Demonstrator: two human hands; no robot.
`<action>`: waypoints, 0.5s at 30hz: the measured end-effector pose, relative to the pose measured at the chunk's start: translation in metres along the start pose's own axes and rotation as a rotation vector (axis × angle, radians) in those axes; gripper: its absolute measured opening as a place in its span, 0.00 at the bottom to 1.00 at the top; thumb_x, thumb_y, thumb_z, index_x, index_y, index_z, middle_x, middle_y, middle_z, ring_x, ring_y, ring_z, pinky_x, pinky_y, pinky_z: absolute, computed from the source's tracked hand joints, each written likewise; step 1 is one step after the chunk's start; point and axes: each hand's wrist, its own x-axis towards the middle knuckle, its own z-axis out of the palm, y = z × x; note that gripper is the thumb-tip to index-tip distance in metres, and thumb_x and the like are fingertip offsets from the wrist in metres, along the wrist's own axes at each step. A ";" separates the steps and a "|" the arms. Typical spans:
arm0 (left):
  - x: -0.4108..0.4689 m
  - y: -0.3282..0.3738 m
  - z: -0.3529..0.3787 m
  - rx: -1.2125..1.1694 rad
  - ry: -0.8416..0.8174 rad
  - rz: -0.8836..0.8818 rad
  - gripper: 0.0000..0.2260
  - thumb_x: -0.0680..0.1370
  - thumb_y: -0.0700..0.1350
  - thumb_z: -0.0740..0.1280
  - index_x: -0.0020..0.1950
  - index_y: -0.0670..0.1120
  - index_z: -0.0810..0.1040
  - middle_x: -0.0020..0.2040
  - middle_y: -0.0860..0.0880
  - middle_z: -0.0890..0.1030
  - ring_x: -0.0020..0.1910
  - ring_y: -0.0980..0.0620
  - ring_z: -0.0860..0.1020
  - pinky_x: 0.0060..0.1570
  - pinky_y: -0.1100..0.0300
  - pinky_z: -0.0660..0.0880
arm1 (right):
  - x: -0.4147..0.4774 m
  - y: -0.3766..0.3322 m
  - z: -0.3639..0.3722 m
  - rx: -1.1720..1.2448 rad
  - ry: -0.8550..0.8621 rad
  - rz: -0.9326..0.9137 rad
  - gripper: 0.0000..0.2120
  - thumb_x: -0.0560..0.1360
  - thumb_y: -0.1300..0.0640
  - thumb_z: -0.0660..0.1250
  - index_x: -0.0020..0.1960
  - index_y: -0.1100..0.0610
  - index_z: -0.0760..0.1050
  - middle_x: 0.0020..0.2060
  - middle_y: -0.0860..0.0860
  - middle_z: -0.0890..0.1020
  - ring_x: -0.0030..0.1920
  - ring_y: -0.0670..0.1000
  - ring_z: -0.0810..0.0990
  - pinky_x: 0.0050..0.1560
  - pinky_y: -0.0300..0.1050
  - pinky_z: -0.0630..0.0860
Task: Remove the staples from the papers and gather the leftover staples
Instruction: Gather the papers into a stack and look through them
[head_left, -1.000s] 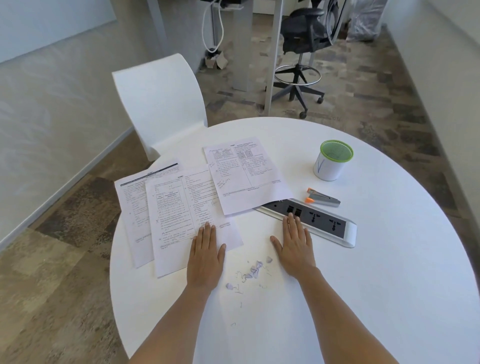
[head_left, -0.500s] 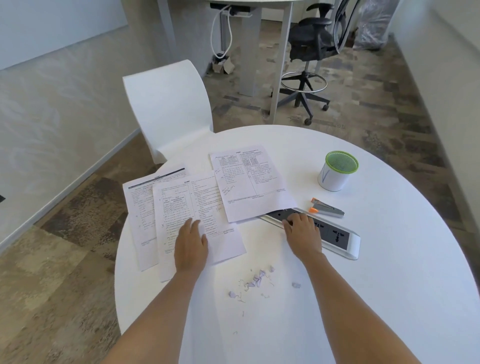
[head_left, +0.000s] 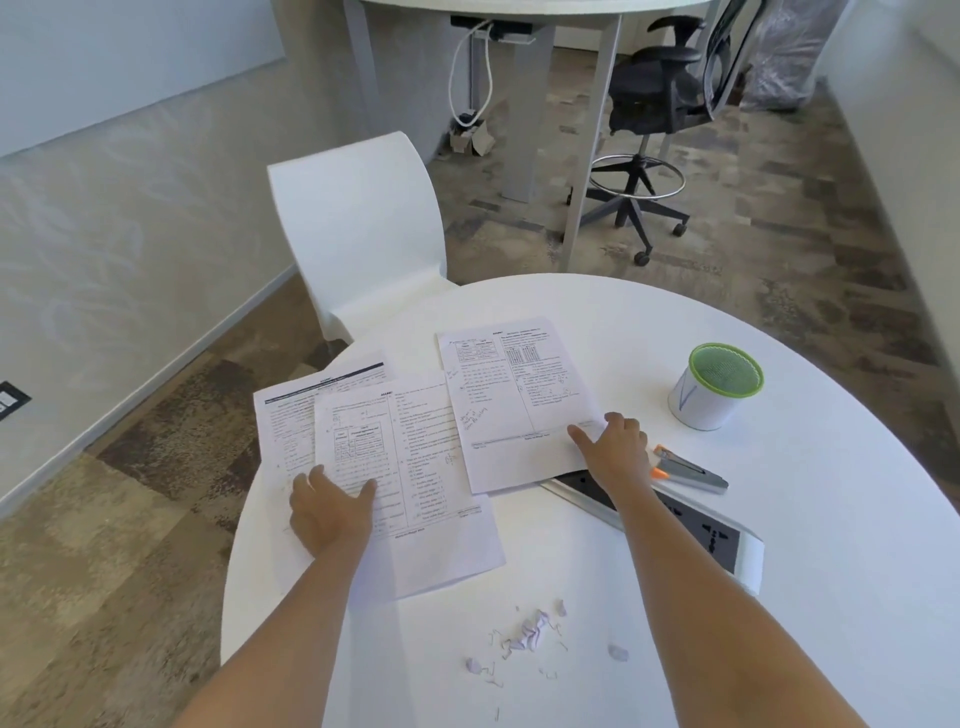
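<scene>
White round table (head_left: 779, 623) carries everything. Three printed papers lie fanned across its left half: far-left sheet (head_left: 283, 431) at the left edge, middle sheet (head_left: 415, 467) overlapping it, right sheet (head_left: 509, 405) toward the centre w/ its near edge lapping over the power strip (head_left: 717, 535).

Left hand (head_left: 327, 512) lies flat on the middle sheet, fingers spread & pointing toward the far edge, palm down, nothing gripped. Right hand (head_left: 615, 449) is on the near right corner of the right sheet, fingers loosely curled w/ fingertips on the paper; can't tell if it pinches the corner or just presses. The right forearm crosses the power strip.

Key relation: the loose staples & torn paper bits (head_left: 530, 636) sit at the near edge of the table, behind both hands, between the two forearms, closer to the right forearm. The scatter runs roughly left-right. So gathering them likely means pulling a hand back toward the body; right hand is prob. the shorter trip.

Staple remover (head_left: 691, 470) lies just right of the right hand, long axis running left-right, untouched. Green-rimmed cup (head_left: 714, 392) is farther toward the right edge.

Hard to make out: whether any staples remain in the sheets; corners too small/blurred. Single staples barely resolve. Power strip partly hidden by paper & arm.
</scene>
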 end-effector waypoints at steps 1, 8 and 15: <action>0.002 0.000 0.001 -0.008 0.006 0.005 0.33 0.71 0.53 0.71 0.70 0.39 0.65 0.72 0.38 0.65 0.70 0.39 0.63 0.67 0.42 0.64 | 0.004 -0.002 0.001 -0.016 -0.005 0.016 0.32 0.75 0.42 0.63 0.69 0.62 0.63 0.64 0.60 0.69 0.64 0.60 0.67 0.60 0.54 0.68; 0.011 0.010 -0.002 -0.177 0.015 -0.020 0.34 0.67 0.46 0.76 0.69 0.40 0.67 0.70 0.38 0.67 0.69 0.38 0.64 0.66 0.41 0.63 | 0.016 -0.001 0.009 -0.077 -0.040 0.083 0.34 0.72 0.42 0.68 0.68 0.61 0.63 0.63 0.59 0.69 0.64 0.60 0.67 0.61 0.53 0.68; 0.023 0.010 -0.008 -0.368 -0.042 -0.223 0.40 0.64 0.40 0.79 0.71 0.40 0.65 0.68 0.37 0.66 0.68 0.38 0.65 0.67 0.44 0.65 | 0.020 -0.005 0.010 0.040 -0.094 0.226 0.36 0.69 0.46 0.72 0.69 0.59 0.61 0.64 0.60 0.67 0.65 0.61 0.65 0.63 0.54 0.66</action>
